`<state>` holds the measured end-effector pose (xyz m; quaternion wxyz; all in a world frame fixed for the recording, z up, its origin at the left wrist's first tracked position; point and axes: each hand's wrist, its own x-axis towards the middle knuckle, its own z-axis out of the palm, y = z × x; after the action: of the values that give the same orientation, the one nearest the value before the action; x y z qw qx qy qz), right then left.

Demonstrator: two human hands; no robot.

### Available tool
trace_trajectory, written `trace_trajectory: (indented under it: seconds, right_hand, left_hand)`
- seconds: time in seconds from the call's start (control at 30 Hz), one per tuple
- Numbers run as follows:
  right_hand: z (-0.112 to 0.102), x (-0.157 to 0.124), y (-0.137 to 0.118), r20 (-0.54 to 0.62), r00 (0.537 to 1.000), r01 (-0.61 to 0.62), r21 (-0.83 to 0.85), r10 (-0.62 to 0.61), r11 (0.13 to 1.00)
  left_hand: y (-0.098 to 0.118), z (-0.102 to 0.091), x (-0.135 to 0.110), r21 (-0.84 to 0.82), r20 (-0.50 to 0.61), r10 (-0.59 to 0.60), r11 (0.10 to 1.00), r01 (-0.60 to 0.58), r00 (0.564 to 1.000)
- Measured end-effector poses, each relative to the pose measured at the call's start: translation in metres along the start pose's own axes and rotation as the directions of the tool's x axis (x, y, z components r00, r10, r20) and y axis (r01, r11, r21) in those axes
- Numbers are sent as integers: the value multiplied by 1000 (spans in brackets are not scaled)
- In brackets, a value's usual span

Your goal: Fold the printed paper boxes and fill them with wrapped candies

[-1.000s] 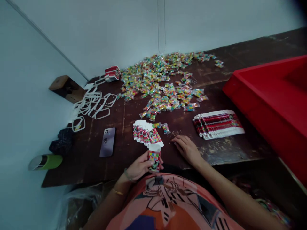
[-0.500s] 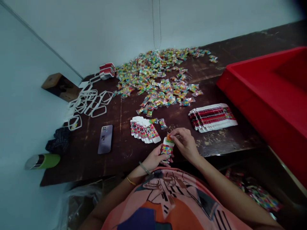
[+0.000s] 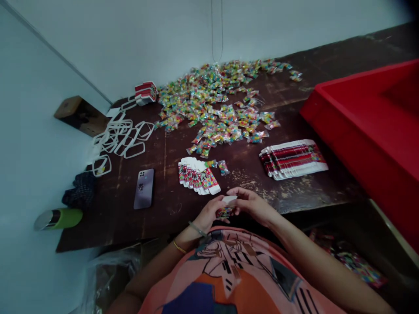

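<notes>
The clock face is centring on the small printed carton (image 3: 225, 212), with twelve pointing to the wall (image 3: 176, 39). The person before me is holding this carton close to the body, at the table's near edge. The left hand (image 3: 208, 213) is gripping it from nine o'clock, fingers curled around that side. The right hand (image 3: 253, 205) is gripping it from three o'clock, half closed, thumb beside the white flap; the carton's contents are staying hidden from me.

On the dark table (image 3: 173, 209), a fan of flat cartons (image 3: 198, 176) is lying at eleven o'clock, with two wrapped sweets (image 3: 223, 168) near it at twelve. A broad heap of sweets (image 3: 209, 96) is spreading farther out, also at twelve. A longer row of cartons (image 3: 293, 159) is lying at two, and a red tray (image 3: 356, 126) is standing beyond it. A phone (image 3: 144, 189) is resting at nine; farther that way, a green bottle (image 3: 67, 219) is lying tilted. White loops (image 3: 131, 137) are tangling at ten, just beside a brown box (image 3: 83, 117).
</notes>
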<state>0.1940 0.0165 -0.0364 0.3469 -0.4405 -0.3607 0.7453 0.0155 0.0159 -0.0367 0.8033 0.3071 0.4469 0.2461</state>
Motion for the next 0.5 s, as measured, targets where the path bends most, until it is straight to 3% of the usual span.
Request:
trace_trajectory:
  seconds: [0.03, 0.1, 0.17, 0.23, 0.3, 0.37, 0.5]
  right_hand:
    - [0, 0, -3, 10, 1000, 22, -53, -22, 998]
    - [2, -1, -11, 48, 983, 182, -273, -176, 945]
    - [2, -4, -21, 131, 925, 372, -491, -355, 788]
    - [0, -4, -29, 192, 879, 459, -586, -436, 668]
    - [-5, -1, -33, 186, 889, 443, -575, -418, 687]
    - [-10, 4, -32, 139, 927, 367, -520, -347, 771]
    - [-16, 11, -23, 84, 968, 249, -423, -236, 871]
  left_hand:
    - [1, 1, 1, 9, 2, -7, 1000, 7, 1000]
    - [3, 2, 3, 4, -18, -18, 1000, 18, 1000]
    - [5, 2, 5, -48, -45, -31, 998, 29, 998]
    - [6, 3, 8, -115, -49, -51, 992, 45, 997]
    - [5, 2, 9, -175, 5, -62, 983, 62, 998]
    - [3, 1, 7, -200, 78, -36, 979, 51, 996]
    - [-6, -2, 1, -83, 103, 34, 996, -26, 994]
